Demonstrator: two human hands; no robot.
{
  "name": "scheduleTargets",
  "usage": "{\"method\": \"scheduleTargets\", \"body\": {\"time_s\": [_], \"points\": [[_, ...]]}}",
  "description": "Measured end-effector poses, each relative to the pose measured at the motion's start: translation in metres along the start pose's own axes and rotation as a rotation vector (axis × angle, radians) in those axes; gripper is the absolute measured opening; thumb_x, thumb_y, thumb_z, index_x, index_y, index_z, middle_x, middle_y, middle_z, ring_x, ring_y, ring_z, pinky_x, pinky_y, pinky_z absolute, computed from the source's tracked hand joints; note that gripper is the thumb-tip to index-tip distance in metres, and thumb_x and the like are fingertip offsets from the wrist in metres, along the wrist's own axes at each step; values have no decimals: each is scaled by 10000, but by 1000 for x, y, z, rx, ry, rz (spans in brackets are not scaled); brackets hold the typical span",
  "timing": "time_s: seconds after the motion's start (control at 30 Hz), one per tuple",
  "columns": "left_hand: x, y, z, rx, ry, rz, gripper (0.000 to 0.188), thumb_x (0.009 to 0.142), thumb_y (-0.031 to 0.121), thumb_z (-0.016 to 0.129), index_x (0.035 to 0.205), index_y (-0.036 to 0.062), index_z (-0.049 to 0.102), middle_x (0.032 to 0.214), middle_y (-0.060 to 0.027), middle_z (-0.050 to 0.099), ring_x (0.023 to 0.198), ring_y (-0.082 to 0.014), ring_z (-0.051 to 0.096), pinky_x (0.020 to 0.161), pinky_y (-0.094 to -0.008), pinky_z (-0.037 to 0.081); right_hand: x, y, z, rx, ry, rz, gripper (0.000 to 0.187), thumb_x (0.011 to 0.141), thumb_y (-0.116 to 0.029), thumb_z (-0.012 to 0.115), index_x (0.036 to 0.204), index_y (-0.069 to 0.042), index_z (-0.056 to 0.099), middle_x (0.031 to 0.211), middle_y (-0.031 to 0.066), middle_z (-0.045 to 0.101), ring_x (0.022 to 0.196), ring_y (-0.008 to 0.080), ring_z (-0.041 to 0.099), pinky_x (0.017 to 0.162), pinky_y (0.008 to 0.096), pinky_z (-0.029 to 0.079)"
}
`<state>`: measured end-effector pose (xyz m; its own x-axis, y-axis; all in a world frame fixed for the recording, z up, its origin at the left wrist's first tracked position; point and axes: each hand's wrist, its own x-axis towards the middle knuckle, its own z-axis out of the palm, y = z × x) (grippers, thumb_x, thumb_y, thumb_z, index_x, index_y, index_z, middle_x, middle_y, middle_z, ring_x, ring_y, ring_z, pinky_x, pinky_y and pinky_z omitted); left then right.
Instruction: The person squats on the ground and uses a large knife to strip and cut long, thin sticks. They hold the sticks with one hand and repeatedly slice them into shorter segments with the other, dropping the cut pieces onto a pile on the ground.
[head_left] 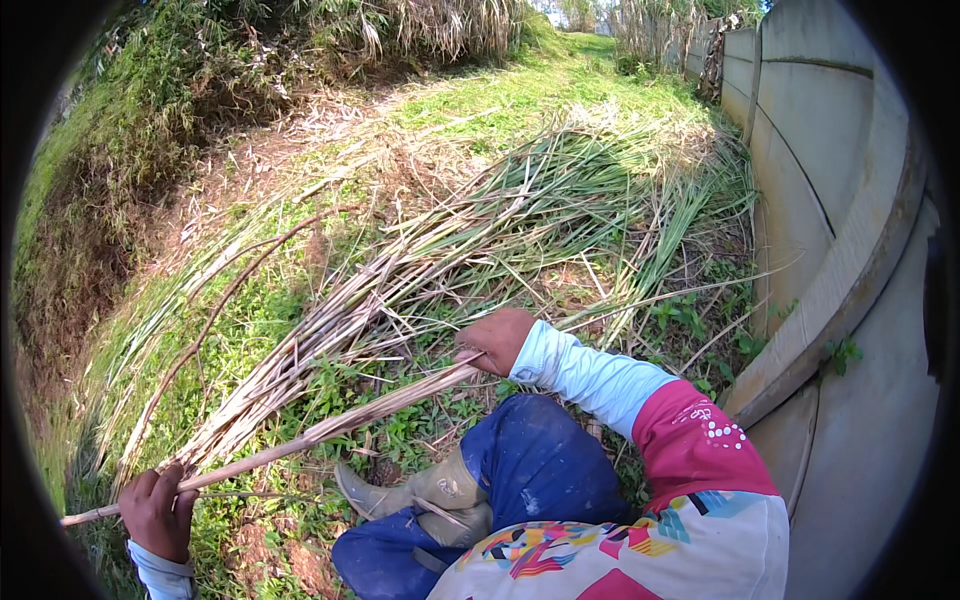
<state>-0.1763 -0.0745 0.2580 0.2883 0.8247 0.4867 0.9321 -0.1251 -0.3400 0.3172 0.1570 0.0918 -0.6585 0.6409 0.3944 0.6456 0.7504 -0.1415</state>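
A long dry cane stalk (330,430), pale brown and thin, lies slantwise across the front of my body. My left hand (158,510) grips it near its lower left end, the fingers bent round it. Farther up, my right hand (498,340) is closed around the same stalk, and a few thin strands run alongside it there. Past my right hand a thin leafy end trails toward the wall. Just beyond the stalk lies a large heap of cut canes (400,275), with dry stems toward me and green leaves at the far end.
A bare brown branch (215,315) lies left of the heap. On the right stands a concrete panel wall (815,140) with a slanting concrete beam (840,260). A grassy bank (120,170) rises at left. My bent legs in blue trousers and rubber boots (440,490) are close below the stalk.
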Motion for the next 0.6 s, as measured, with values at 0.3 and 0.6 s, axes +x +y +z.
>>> {"method": "scheduleTargets", "body": {"time_s": [0.3,0.6], "points": [[57,-57,-64,203,486,-14,471,981,229,607,1393,13,529,1308,-182,535,1236,-348,495,1078,-469,363,41,-34,-16,290,623,-78,276,1000,-351,601,1064,-88,655,848,119,641,740,350,647,659,432,532],[35,65,30,-417,224,-78,482,919,233,677,1334,15,562,1443,-222,489,1348,-389,471,1135,-483,366,148,-9,-146,581,1045,169,472,1015,-487,590,918,-29,655,612,52,523,551,136,456,521,341,398]]}}
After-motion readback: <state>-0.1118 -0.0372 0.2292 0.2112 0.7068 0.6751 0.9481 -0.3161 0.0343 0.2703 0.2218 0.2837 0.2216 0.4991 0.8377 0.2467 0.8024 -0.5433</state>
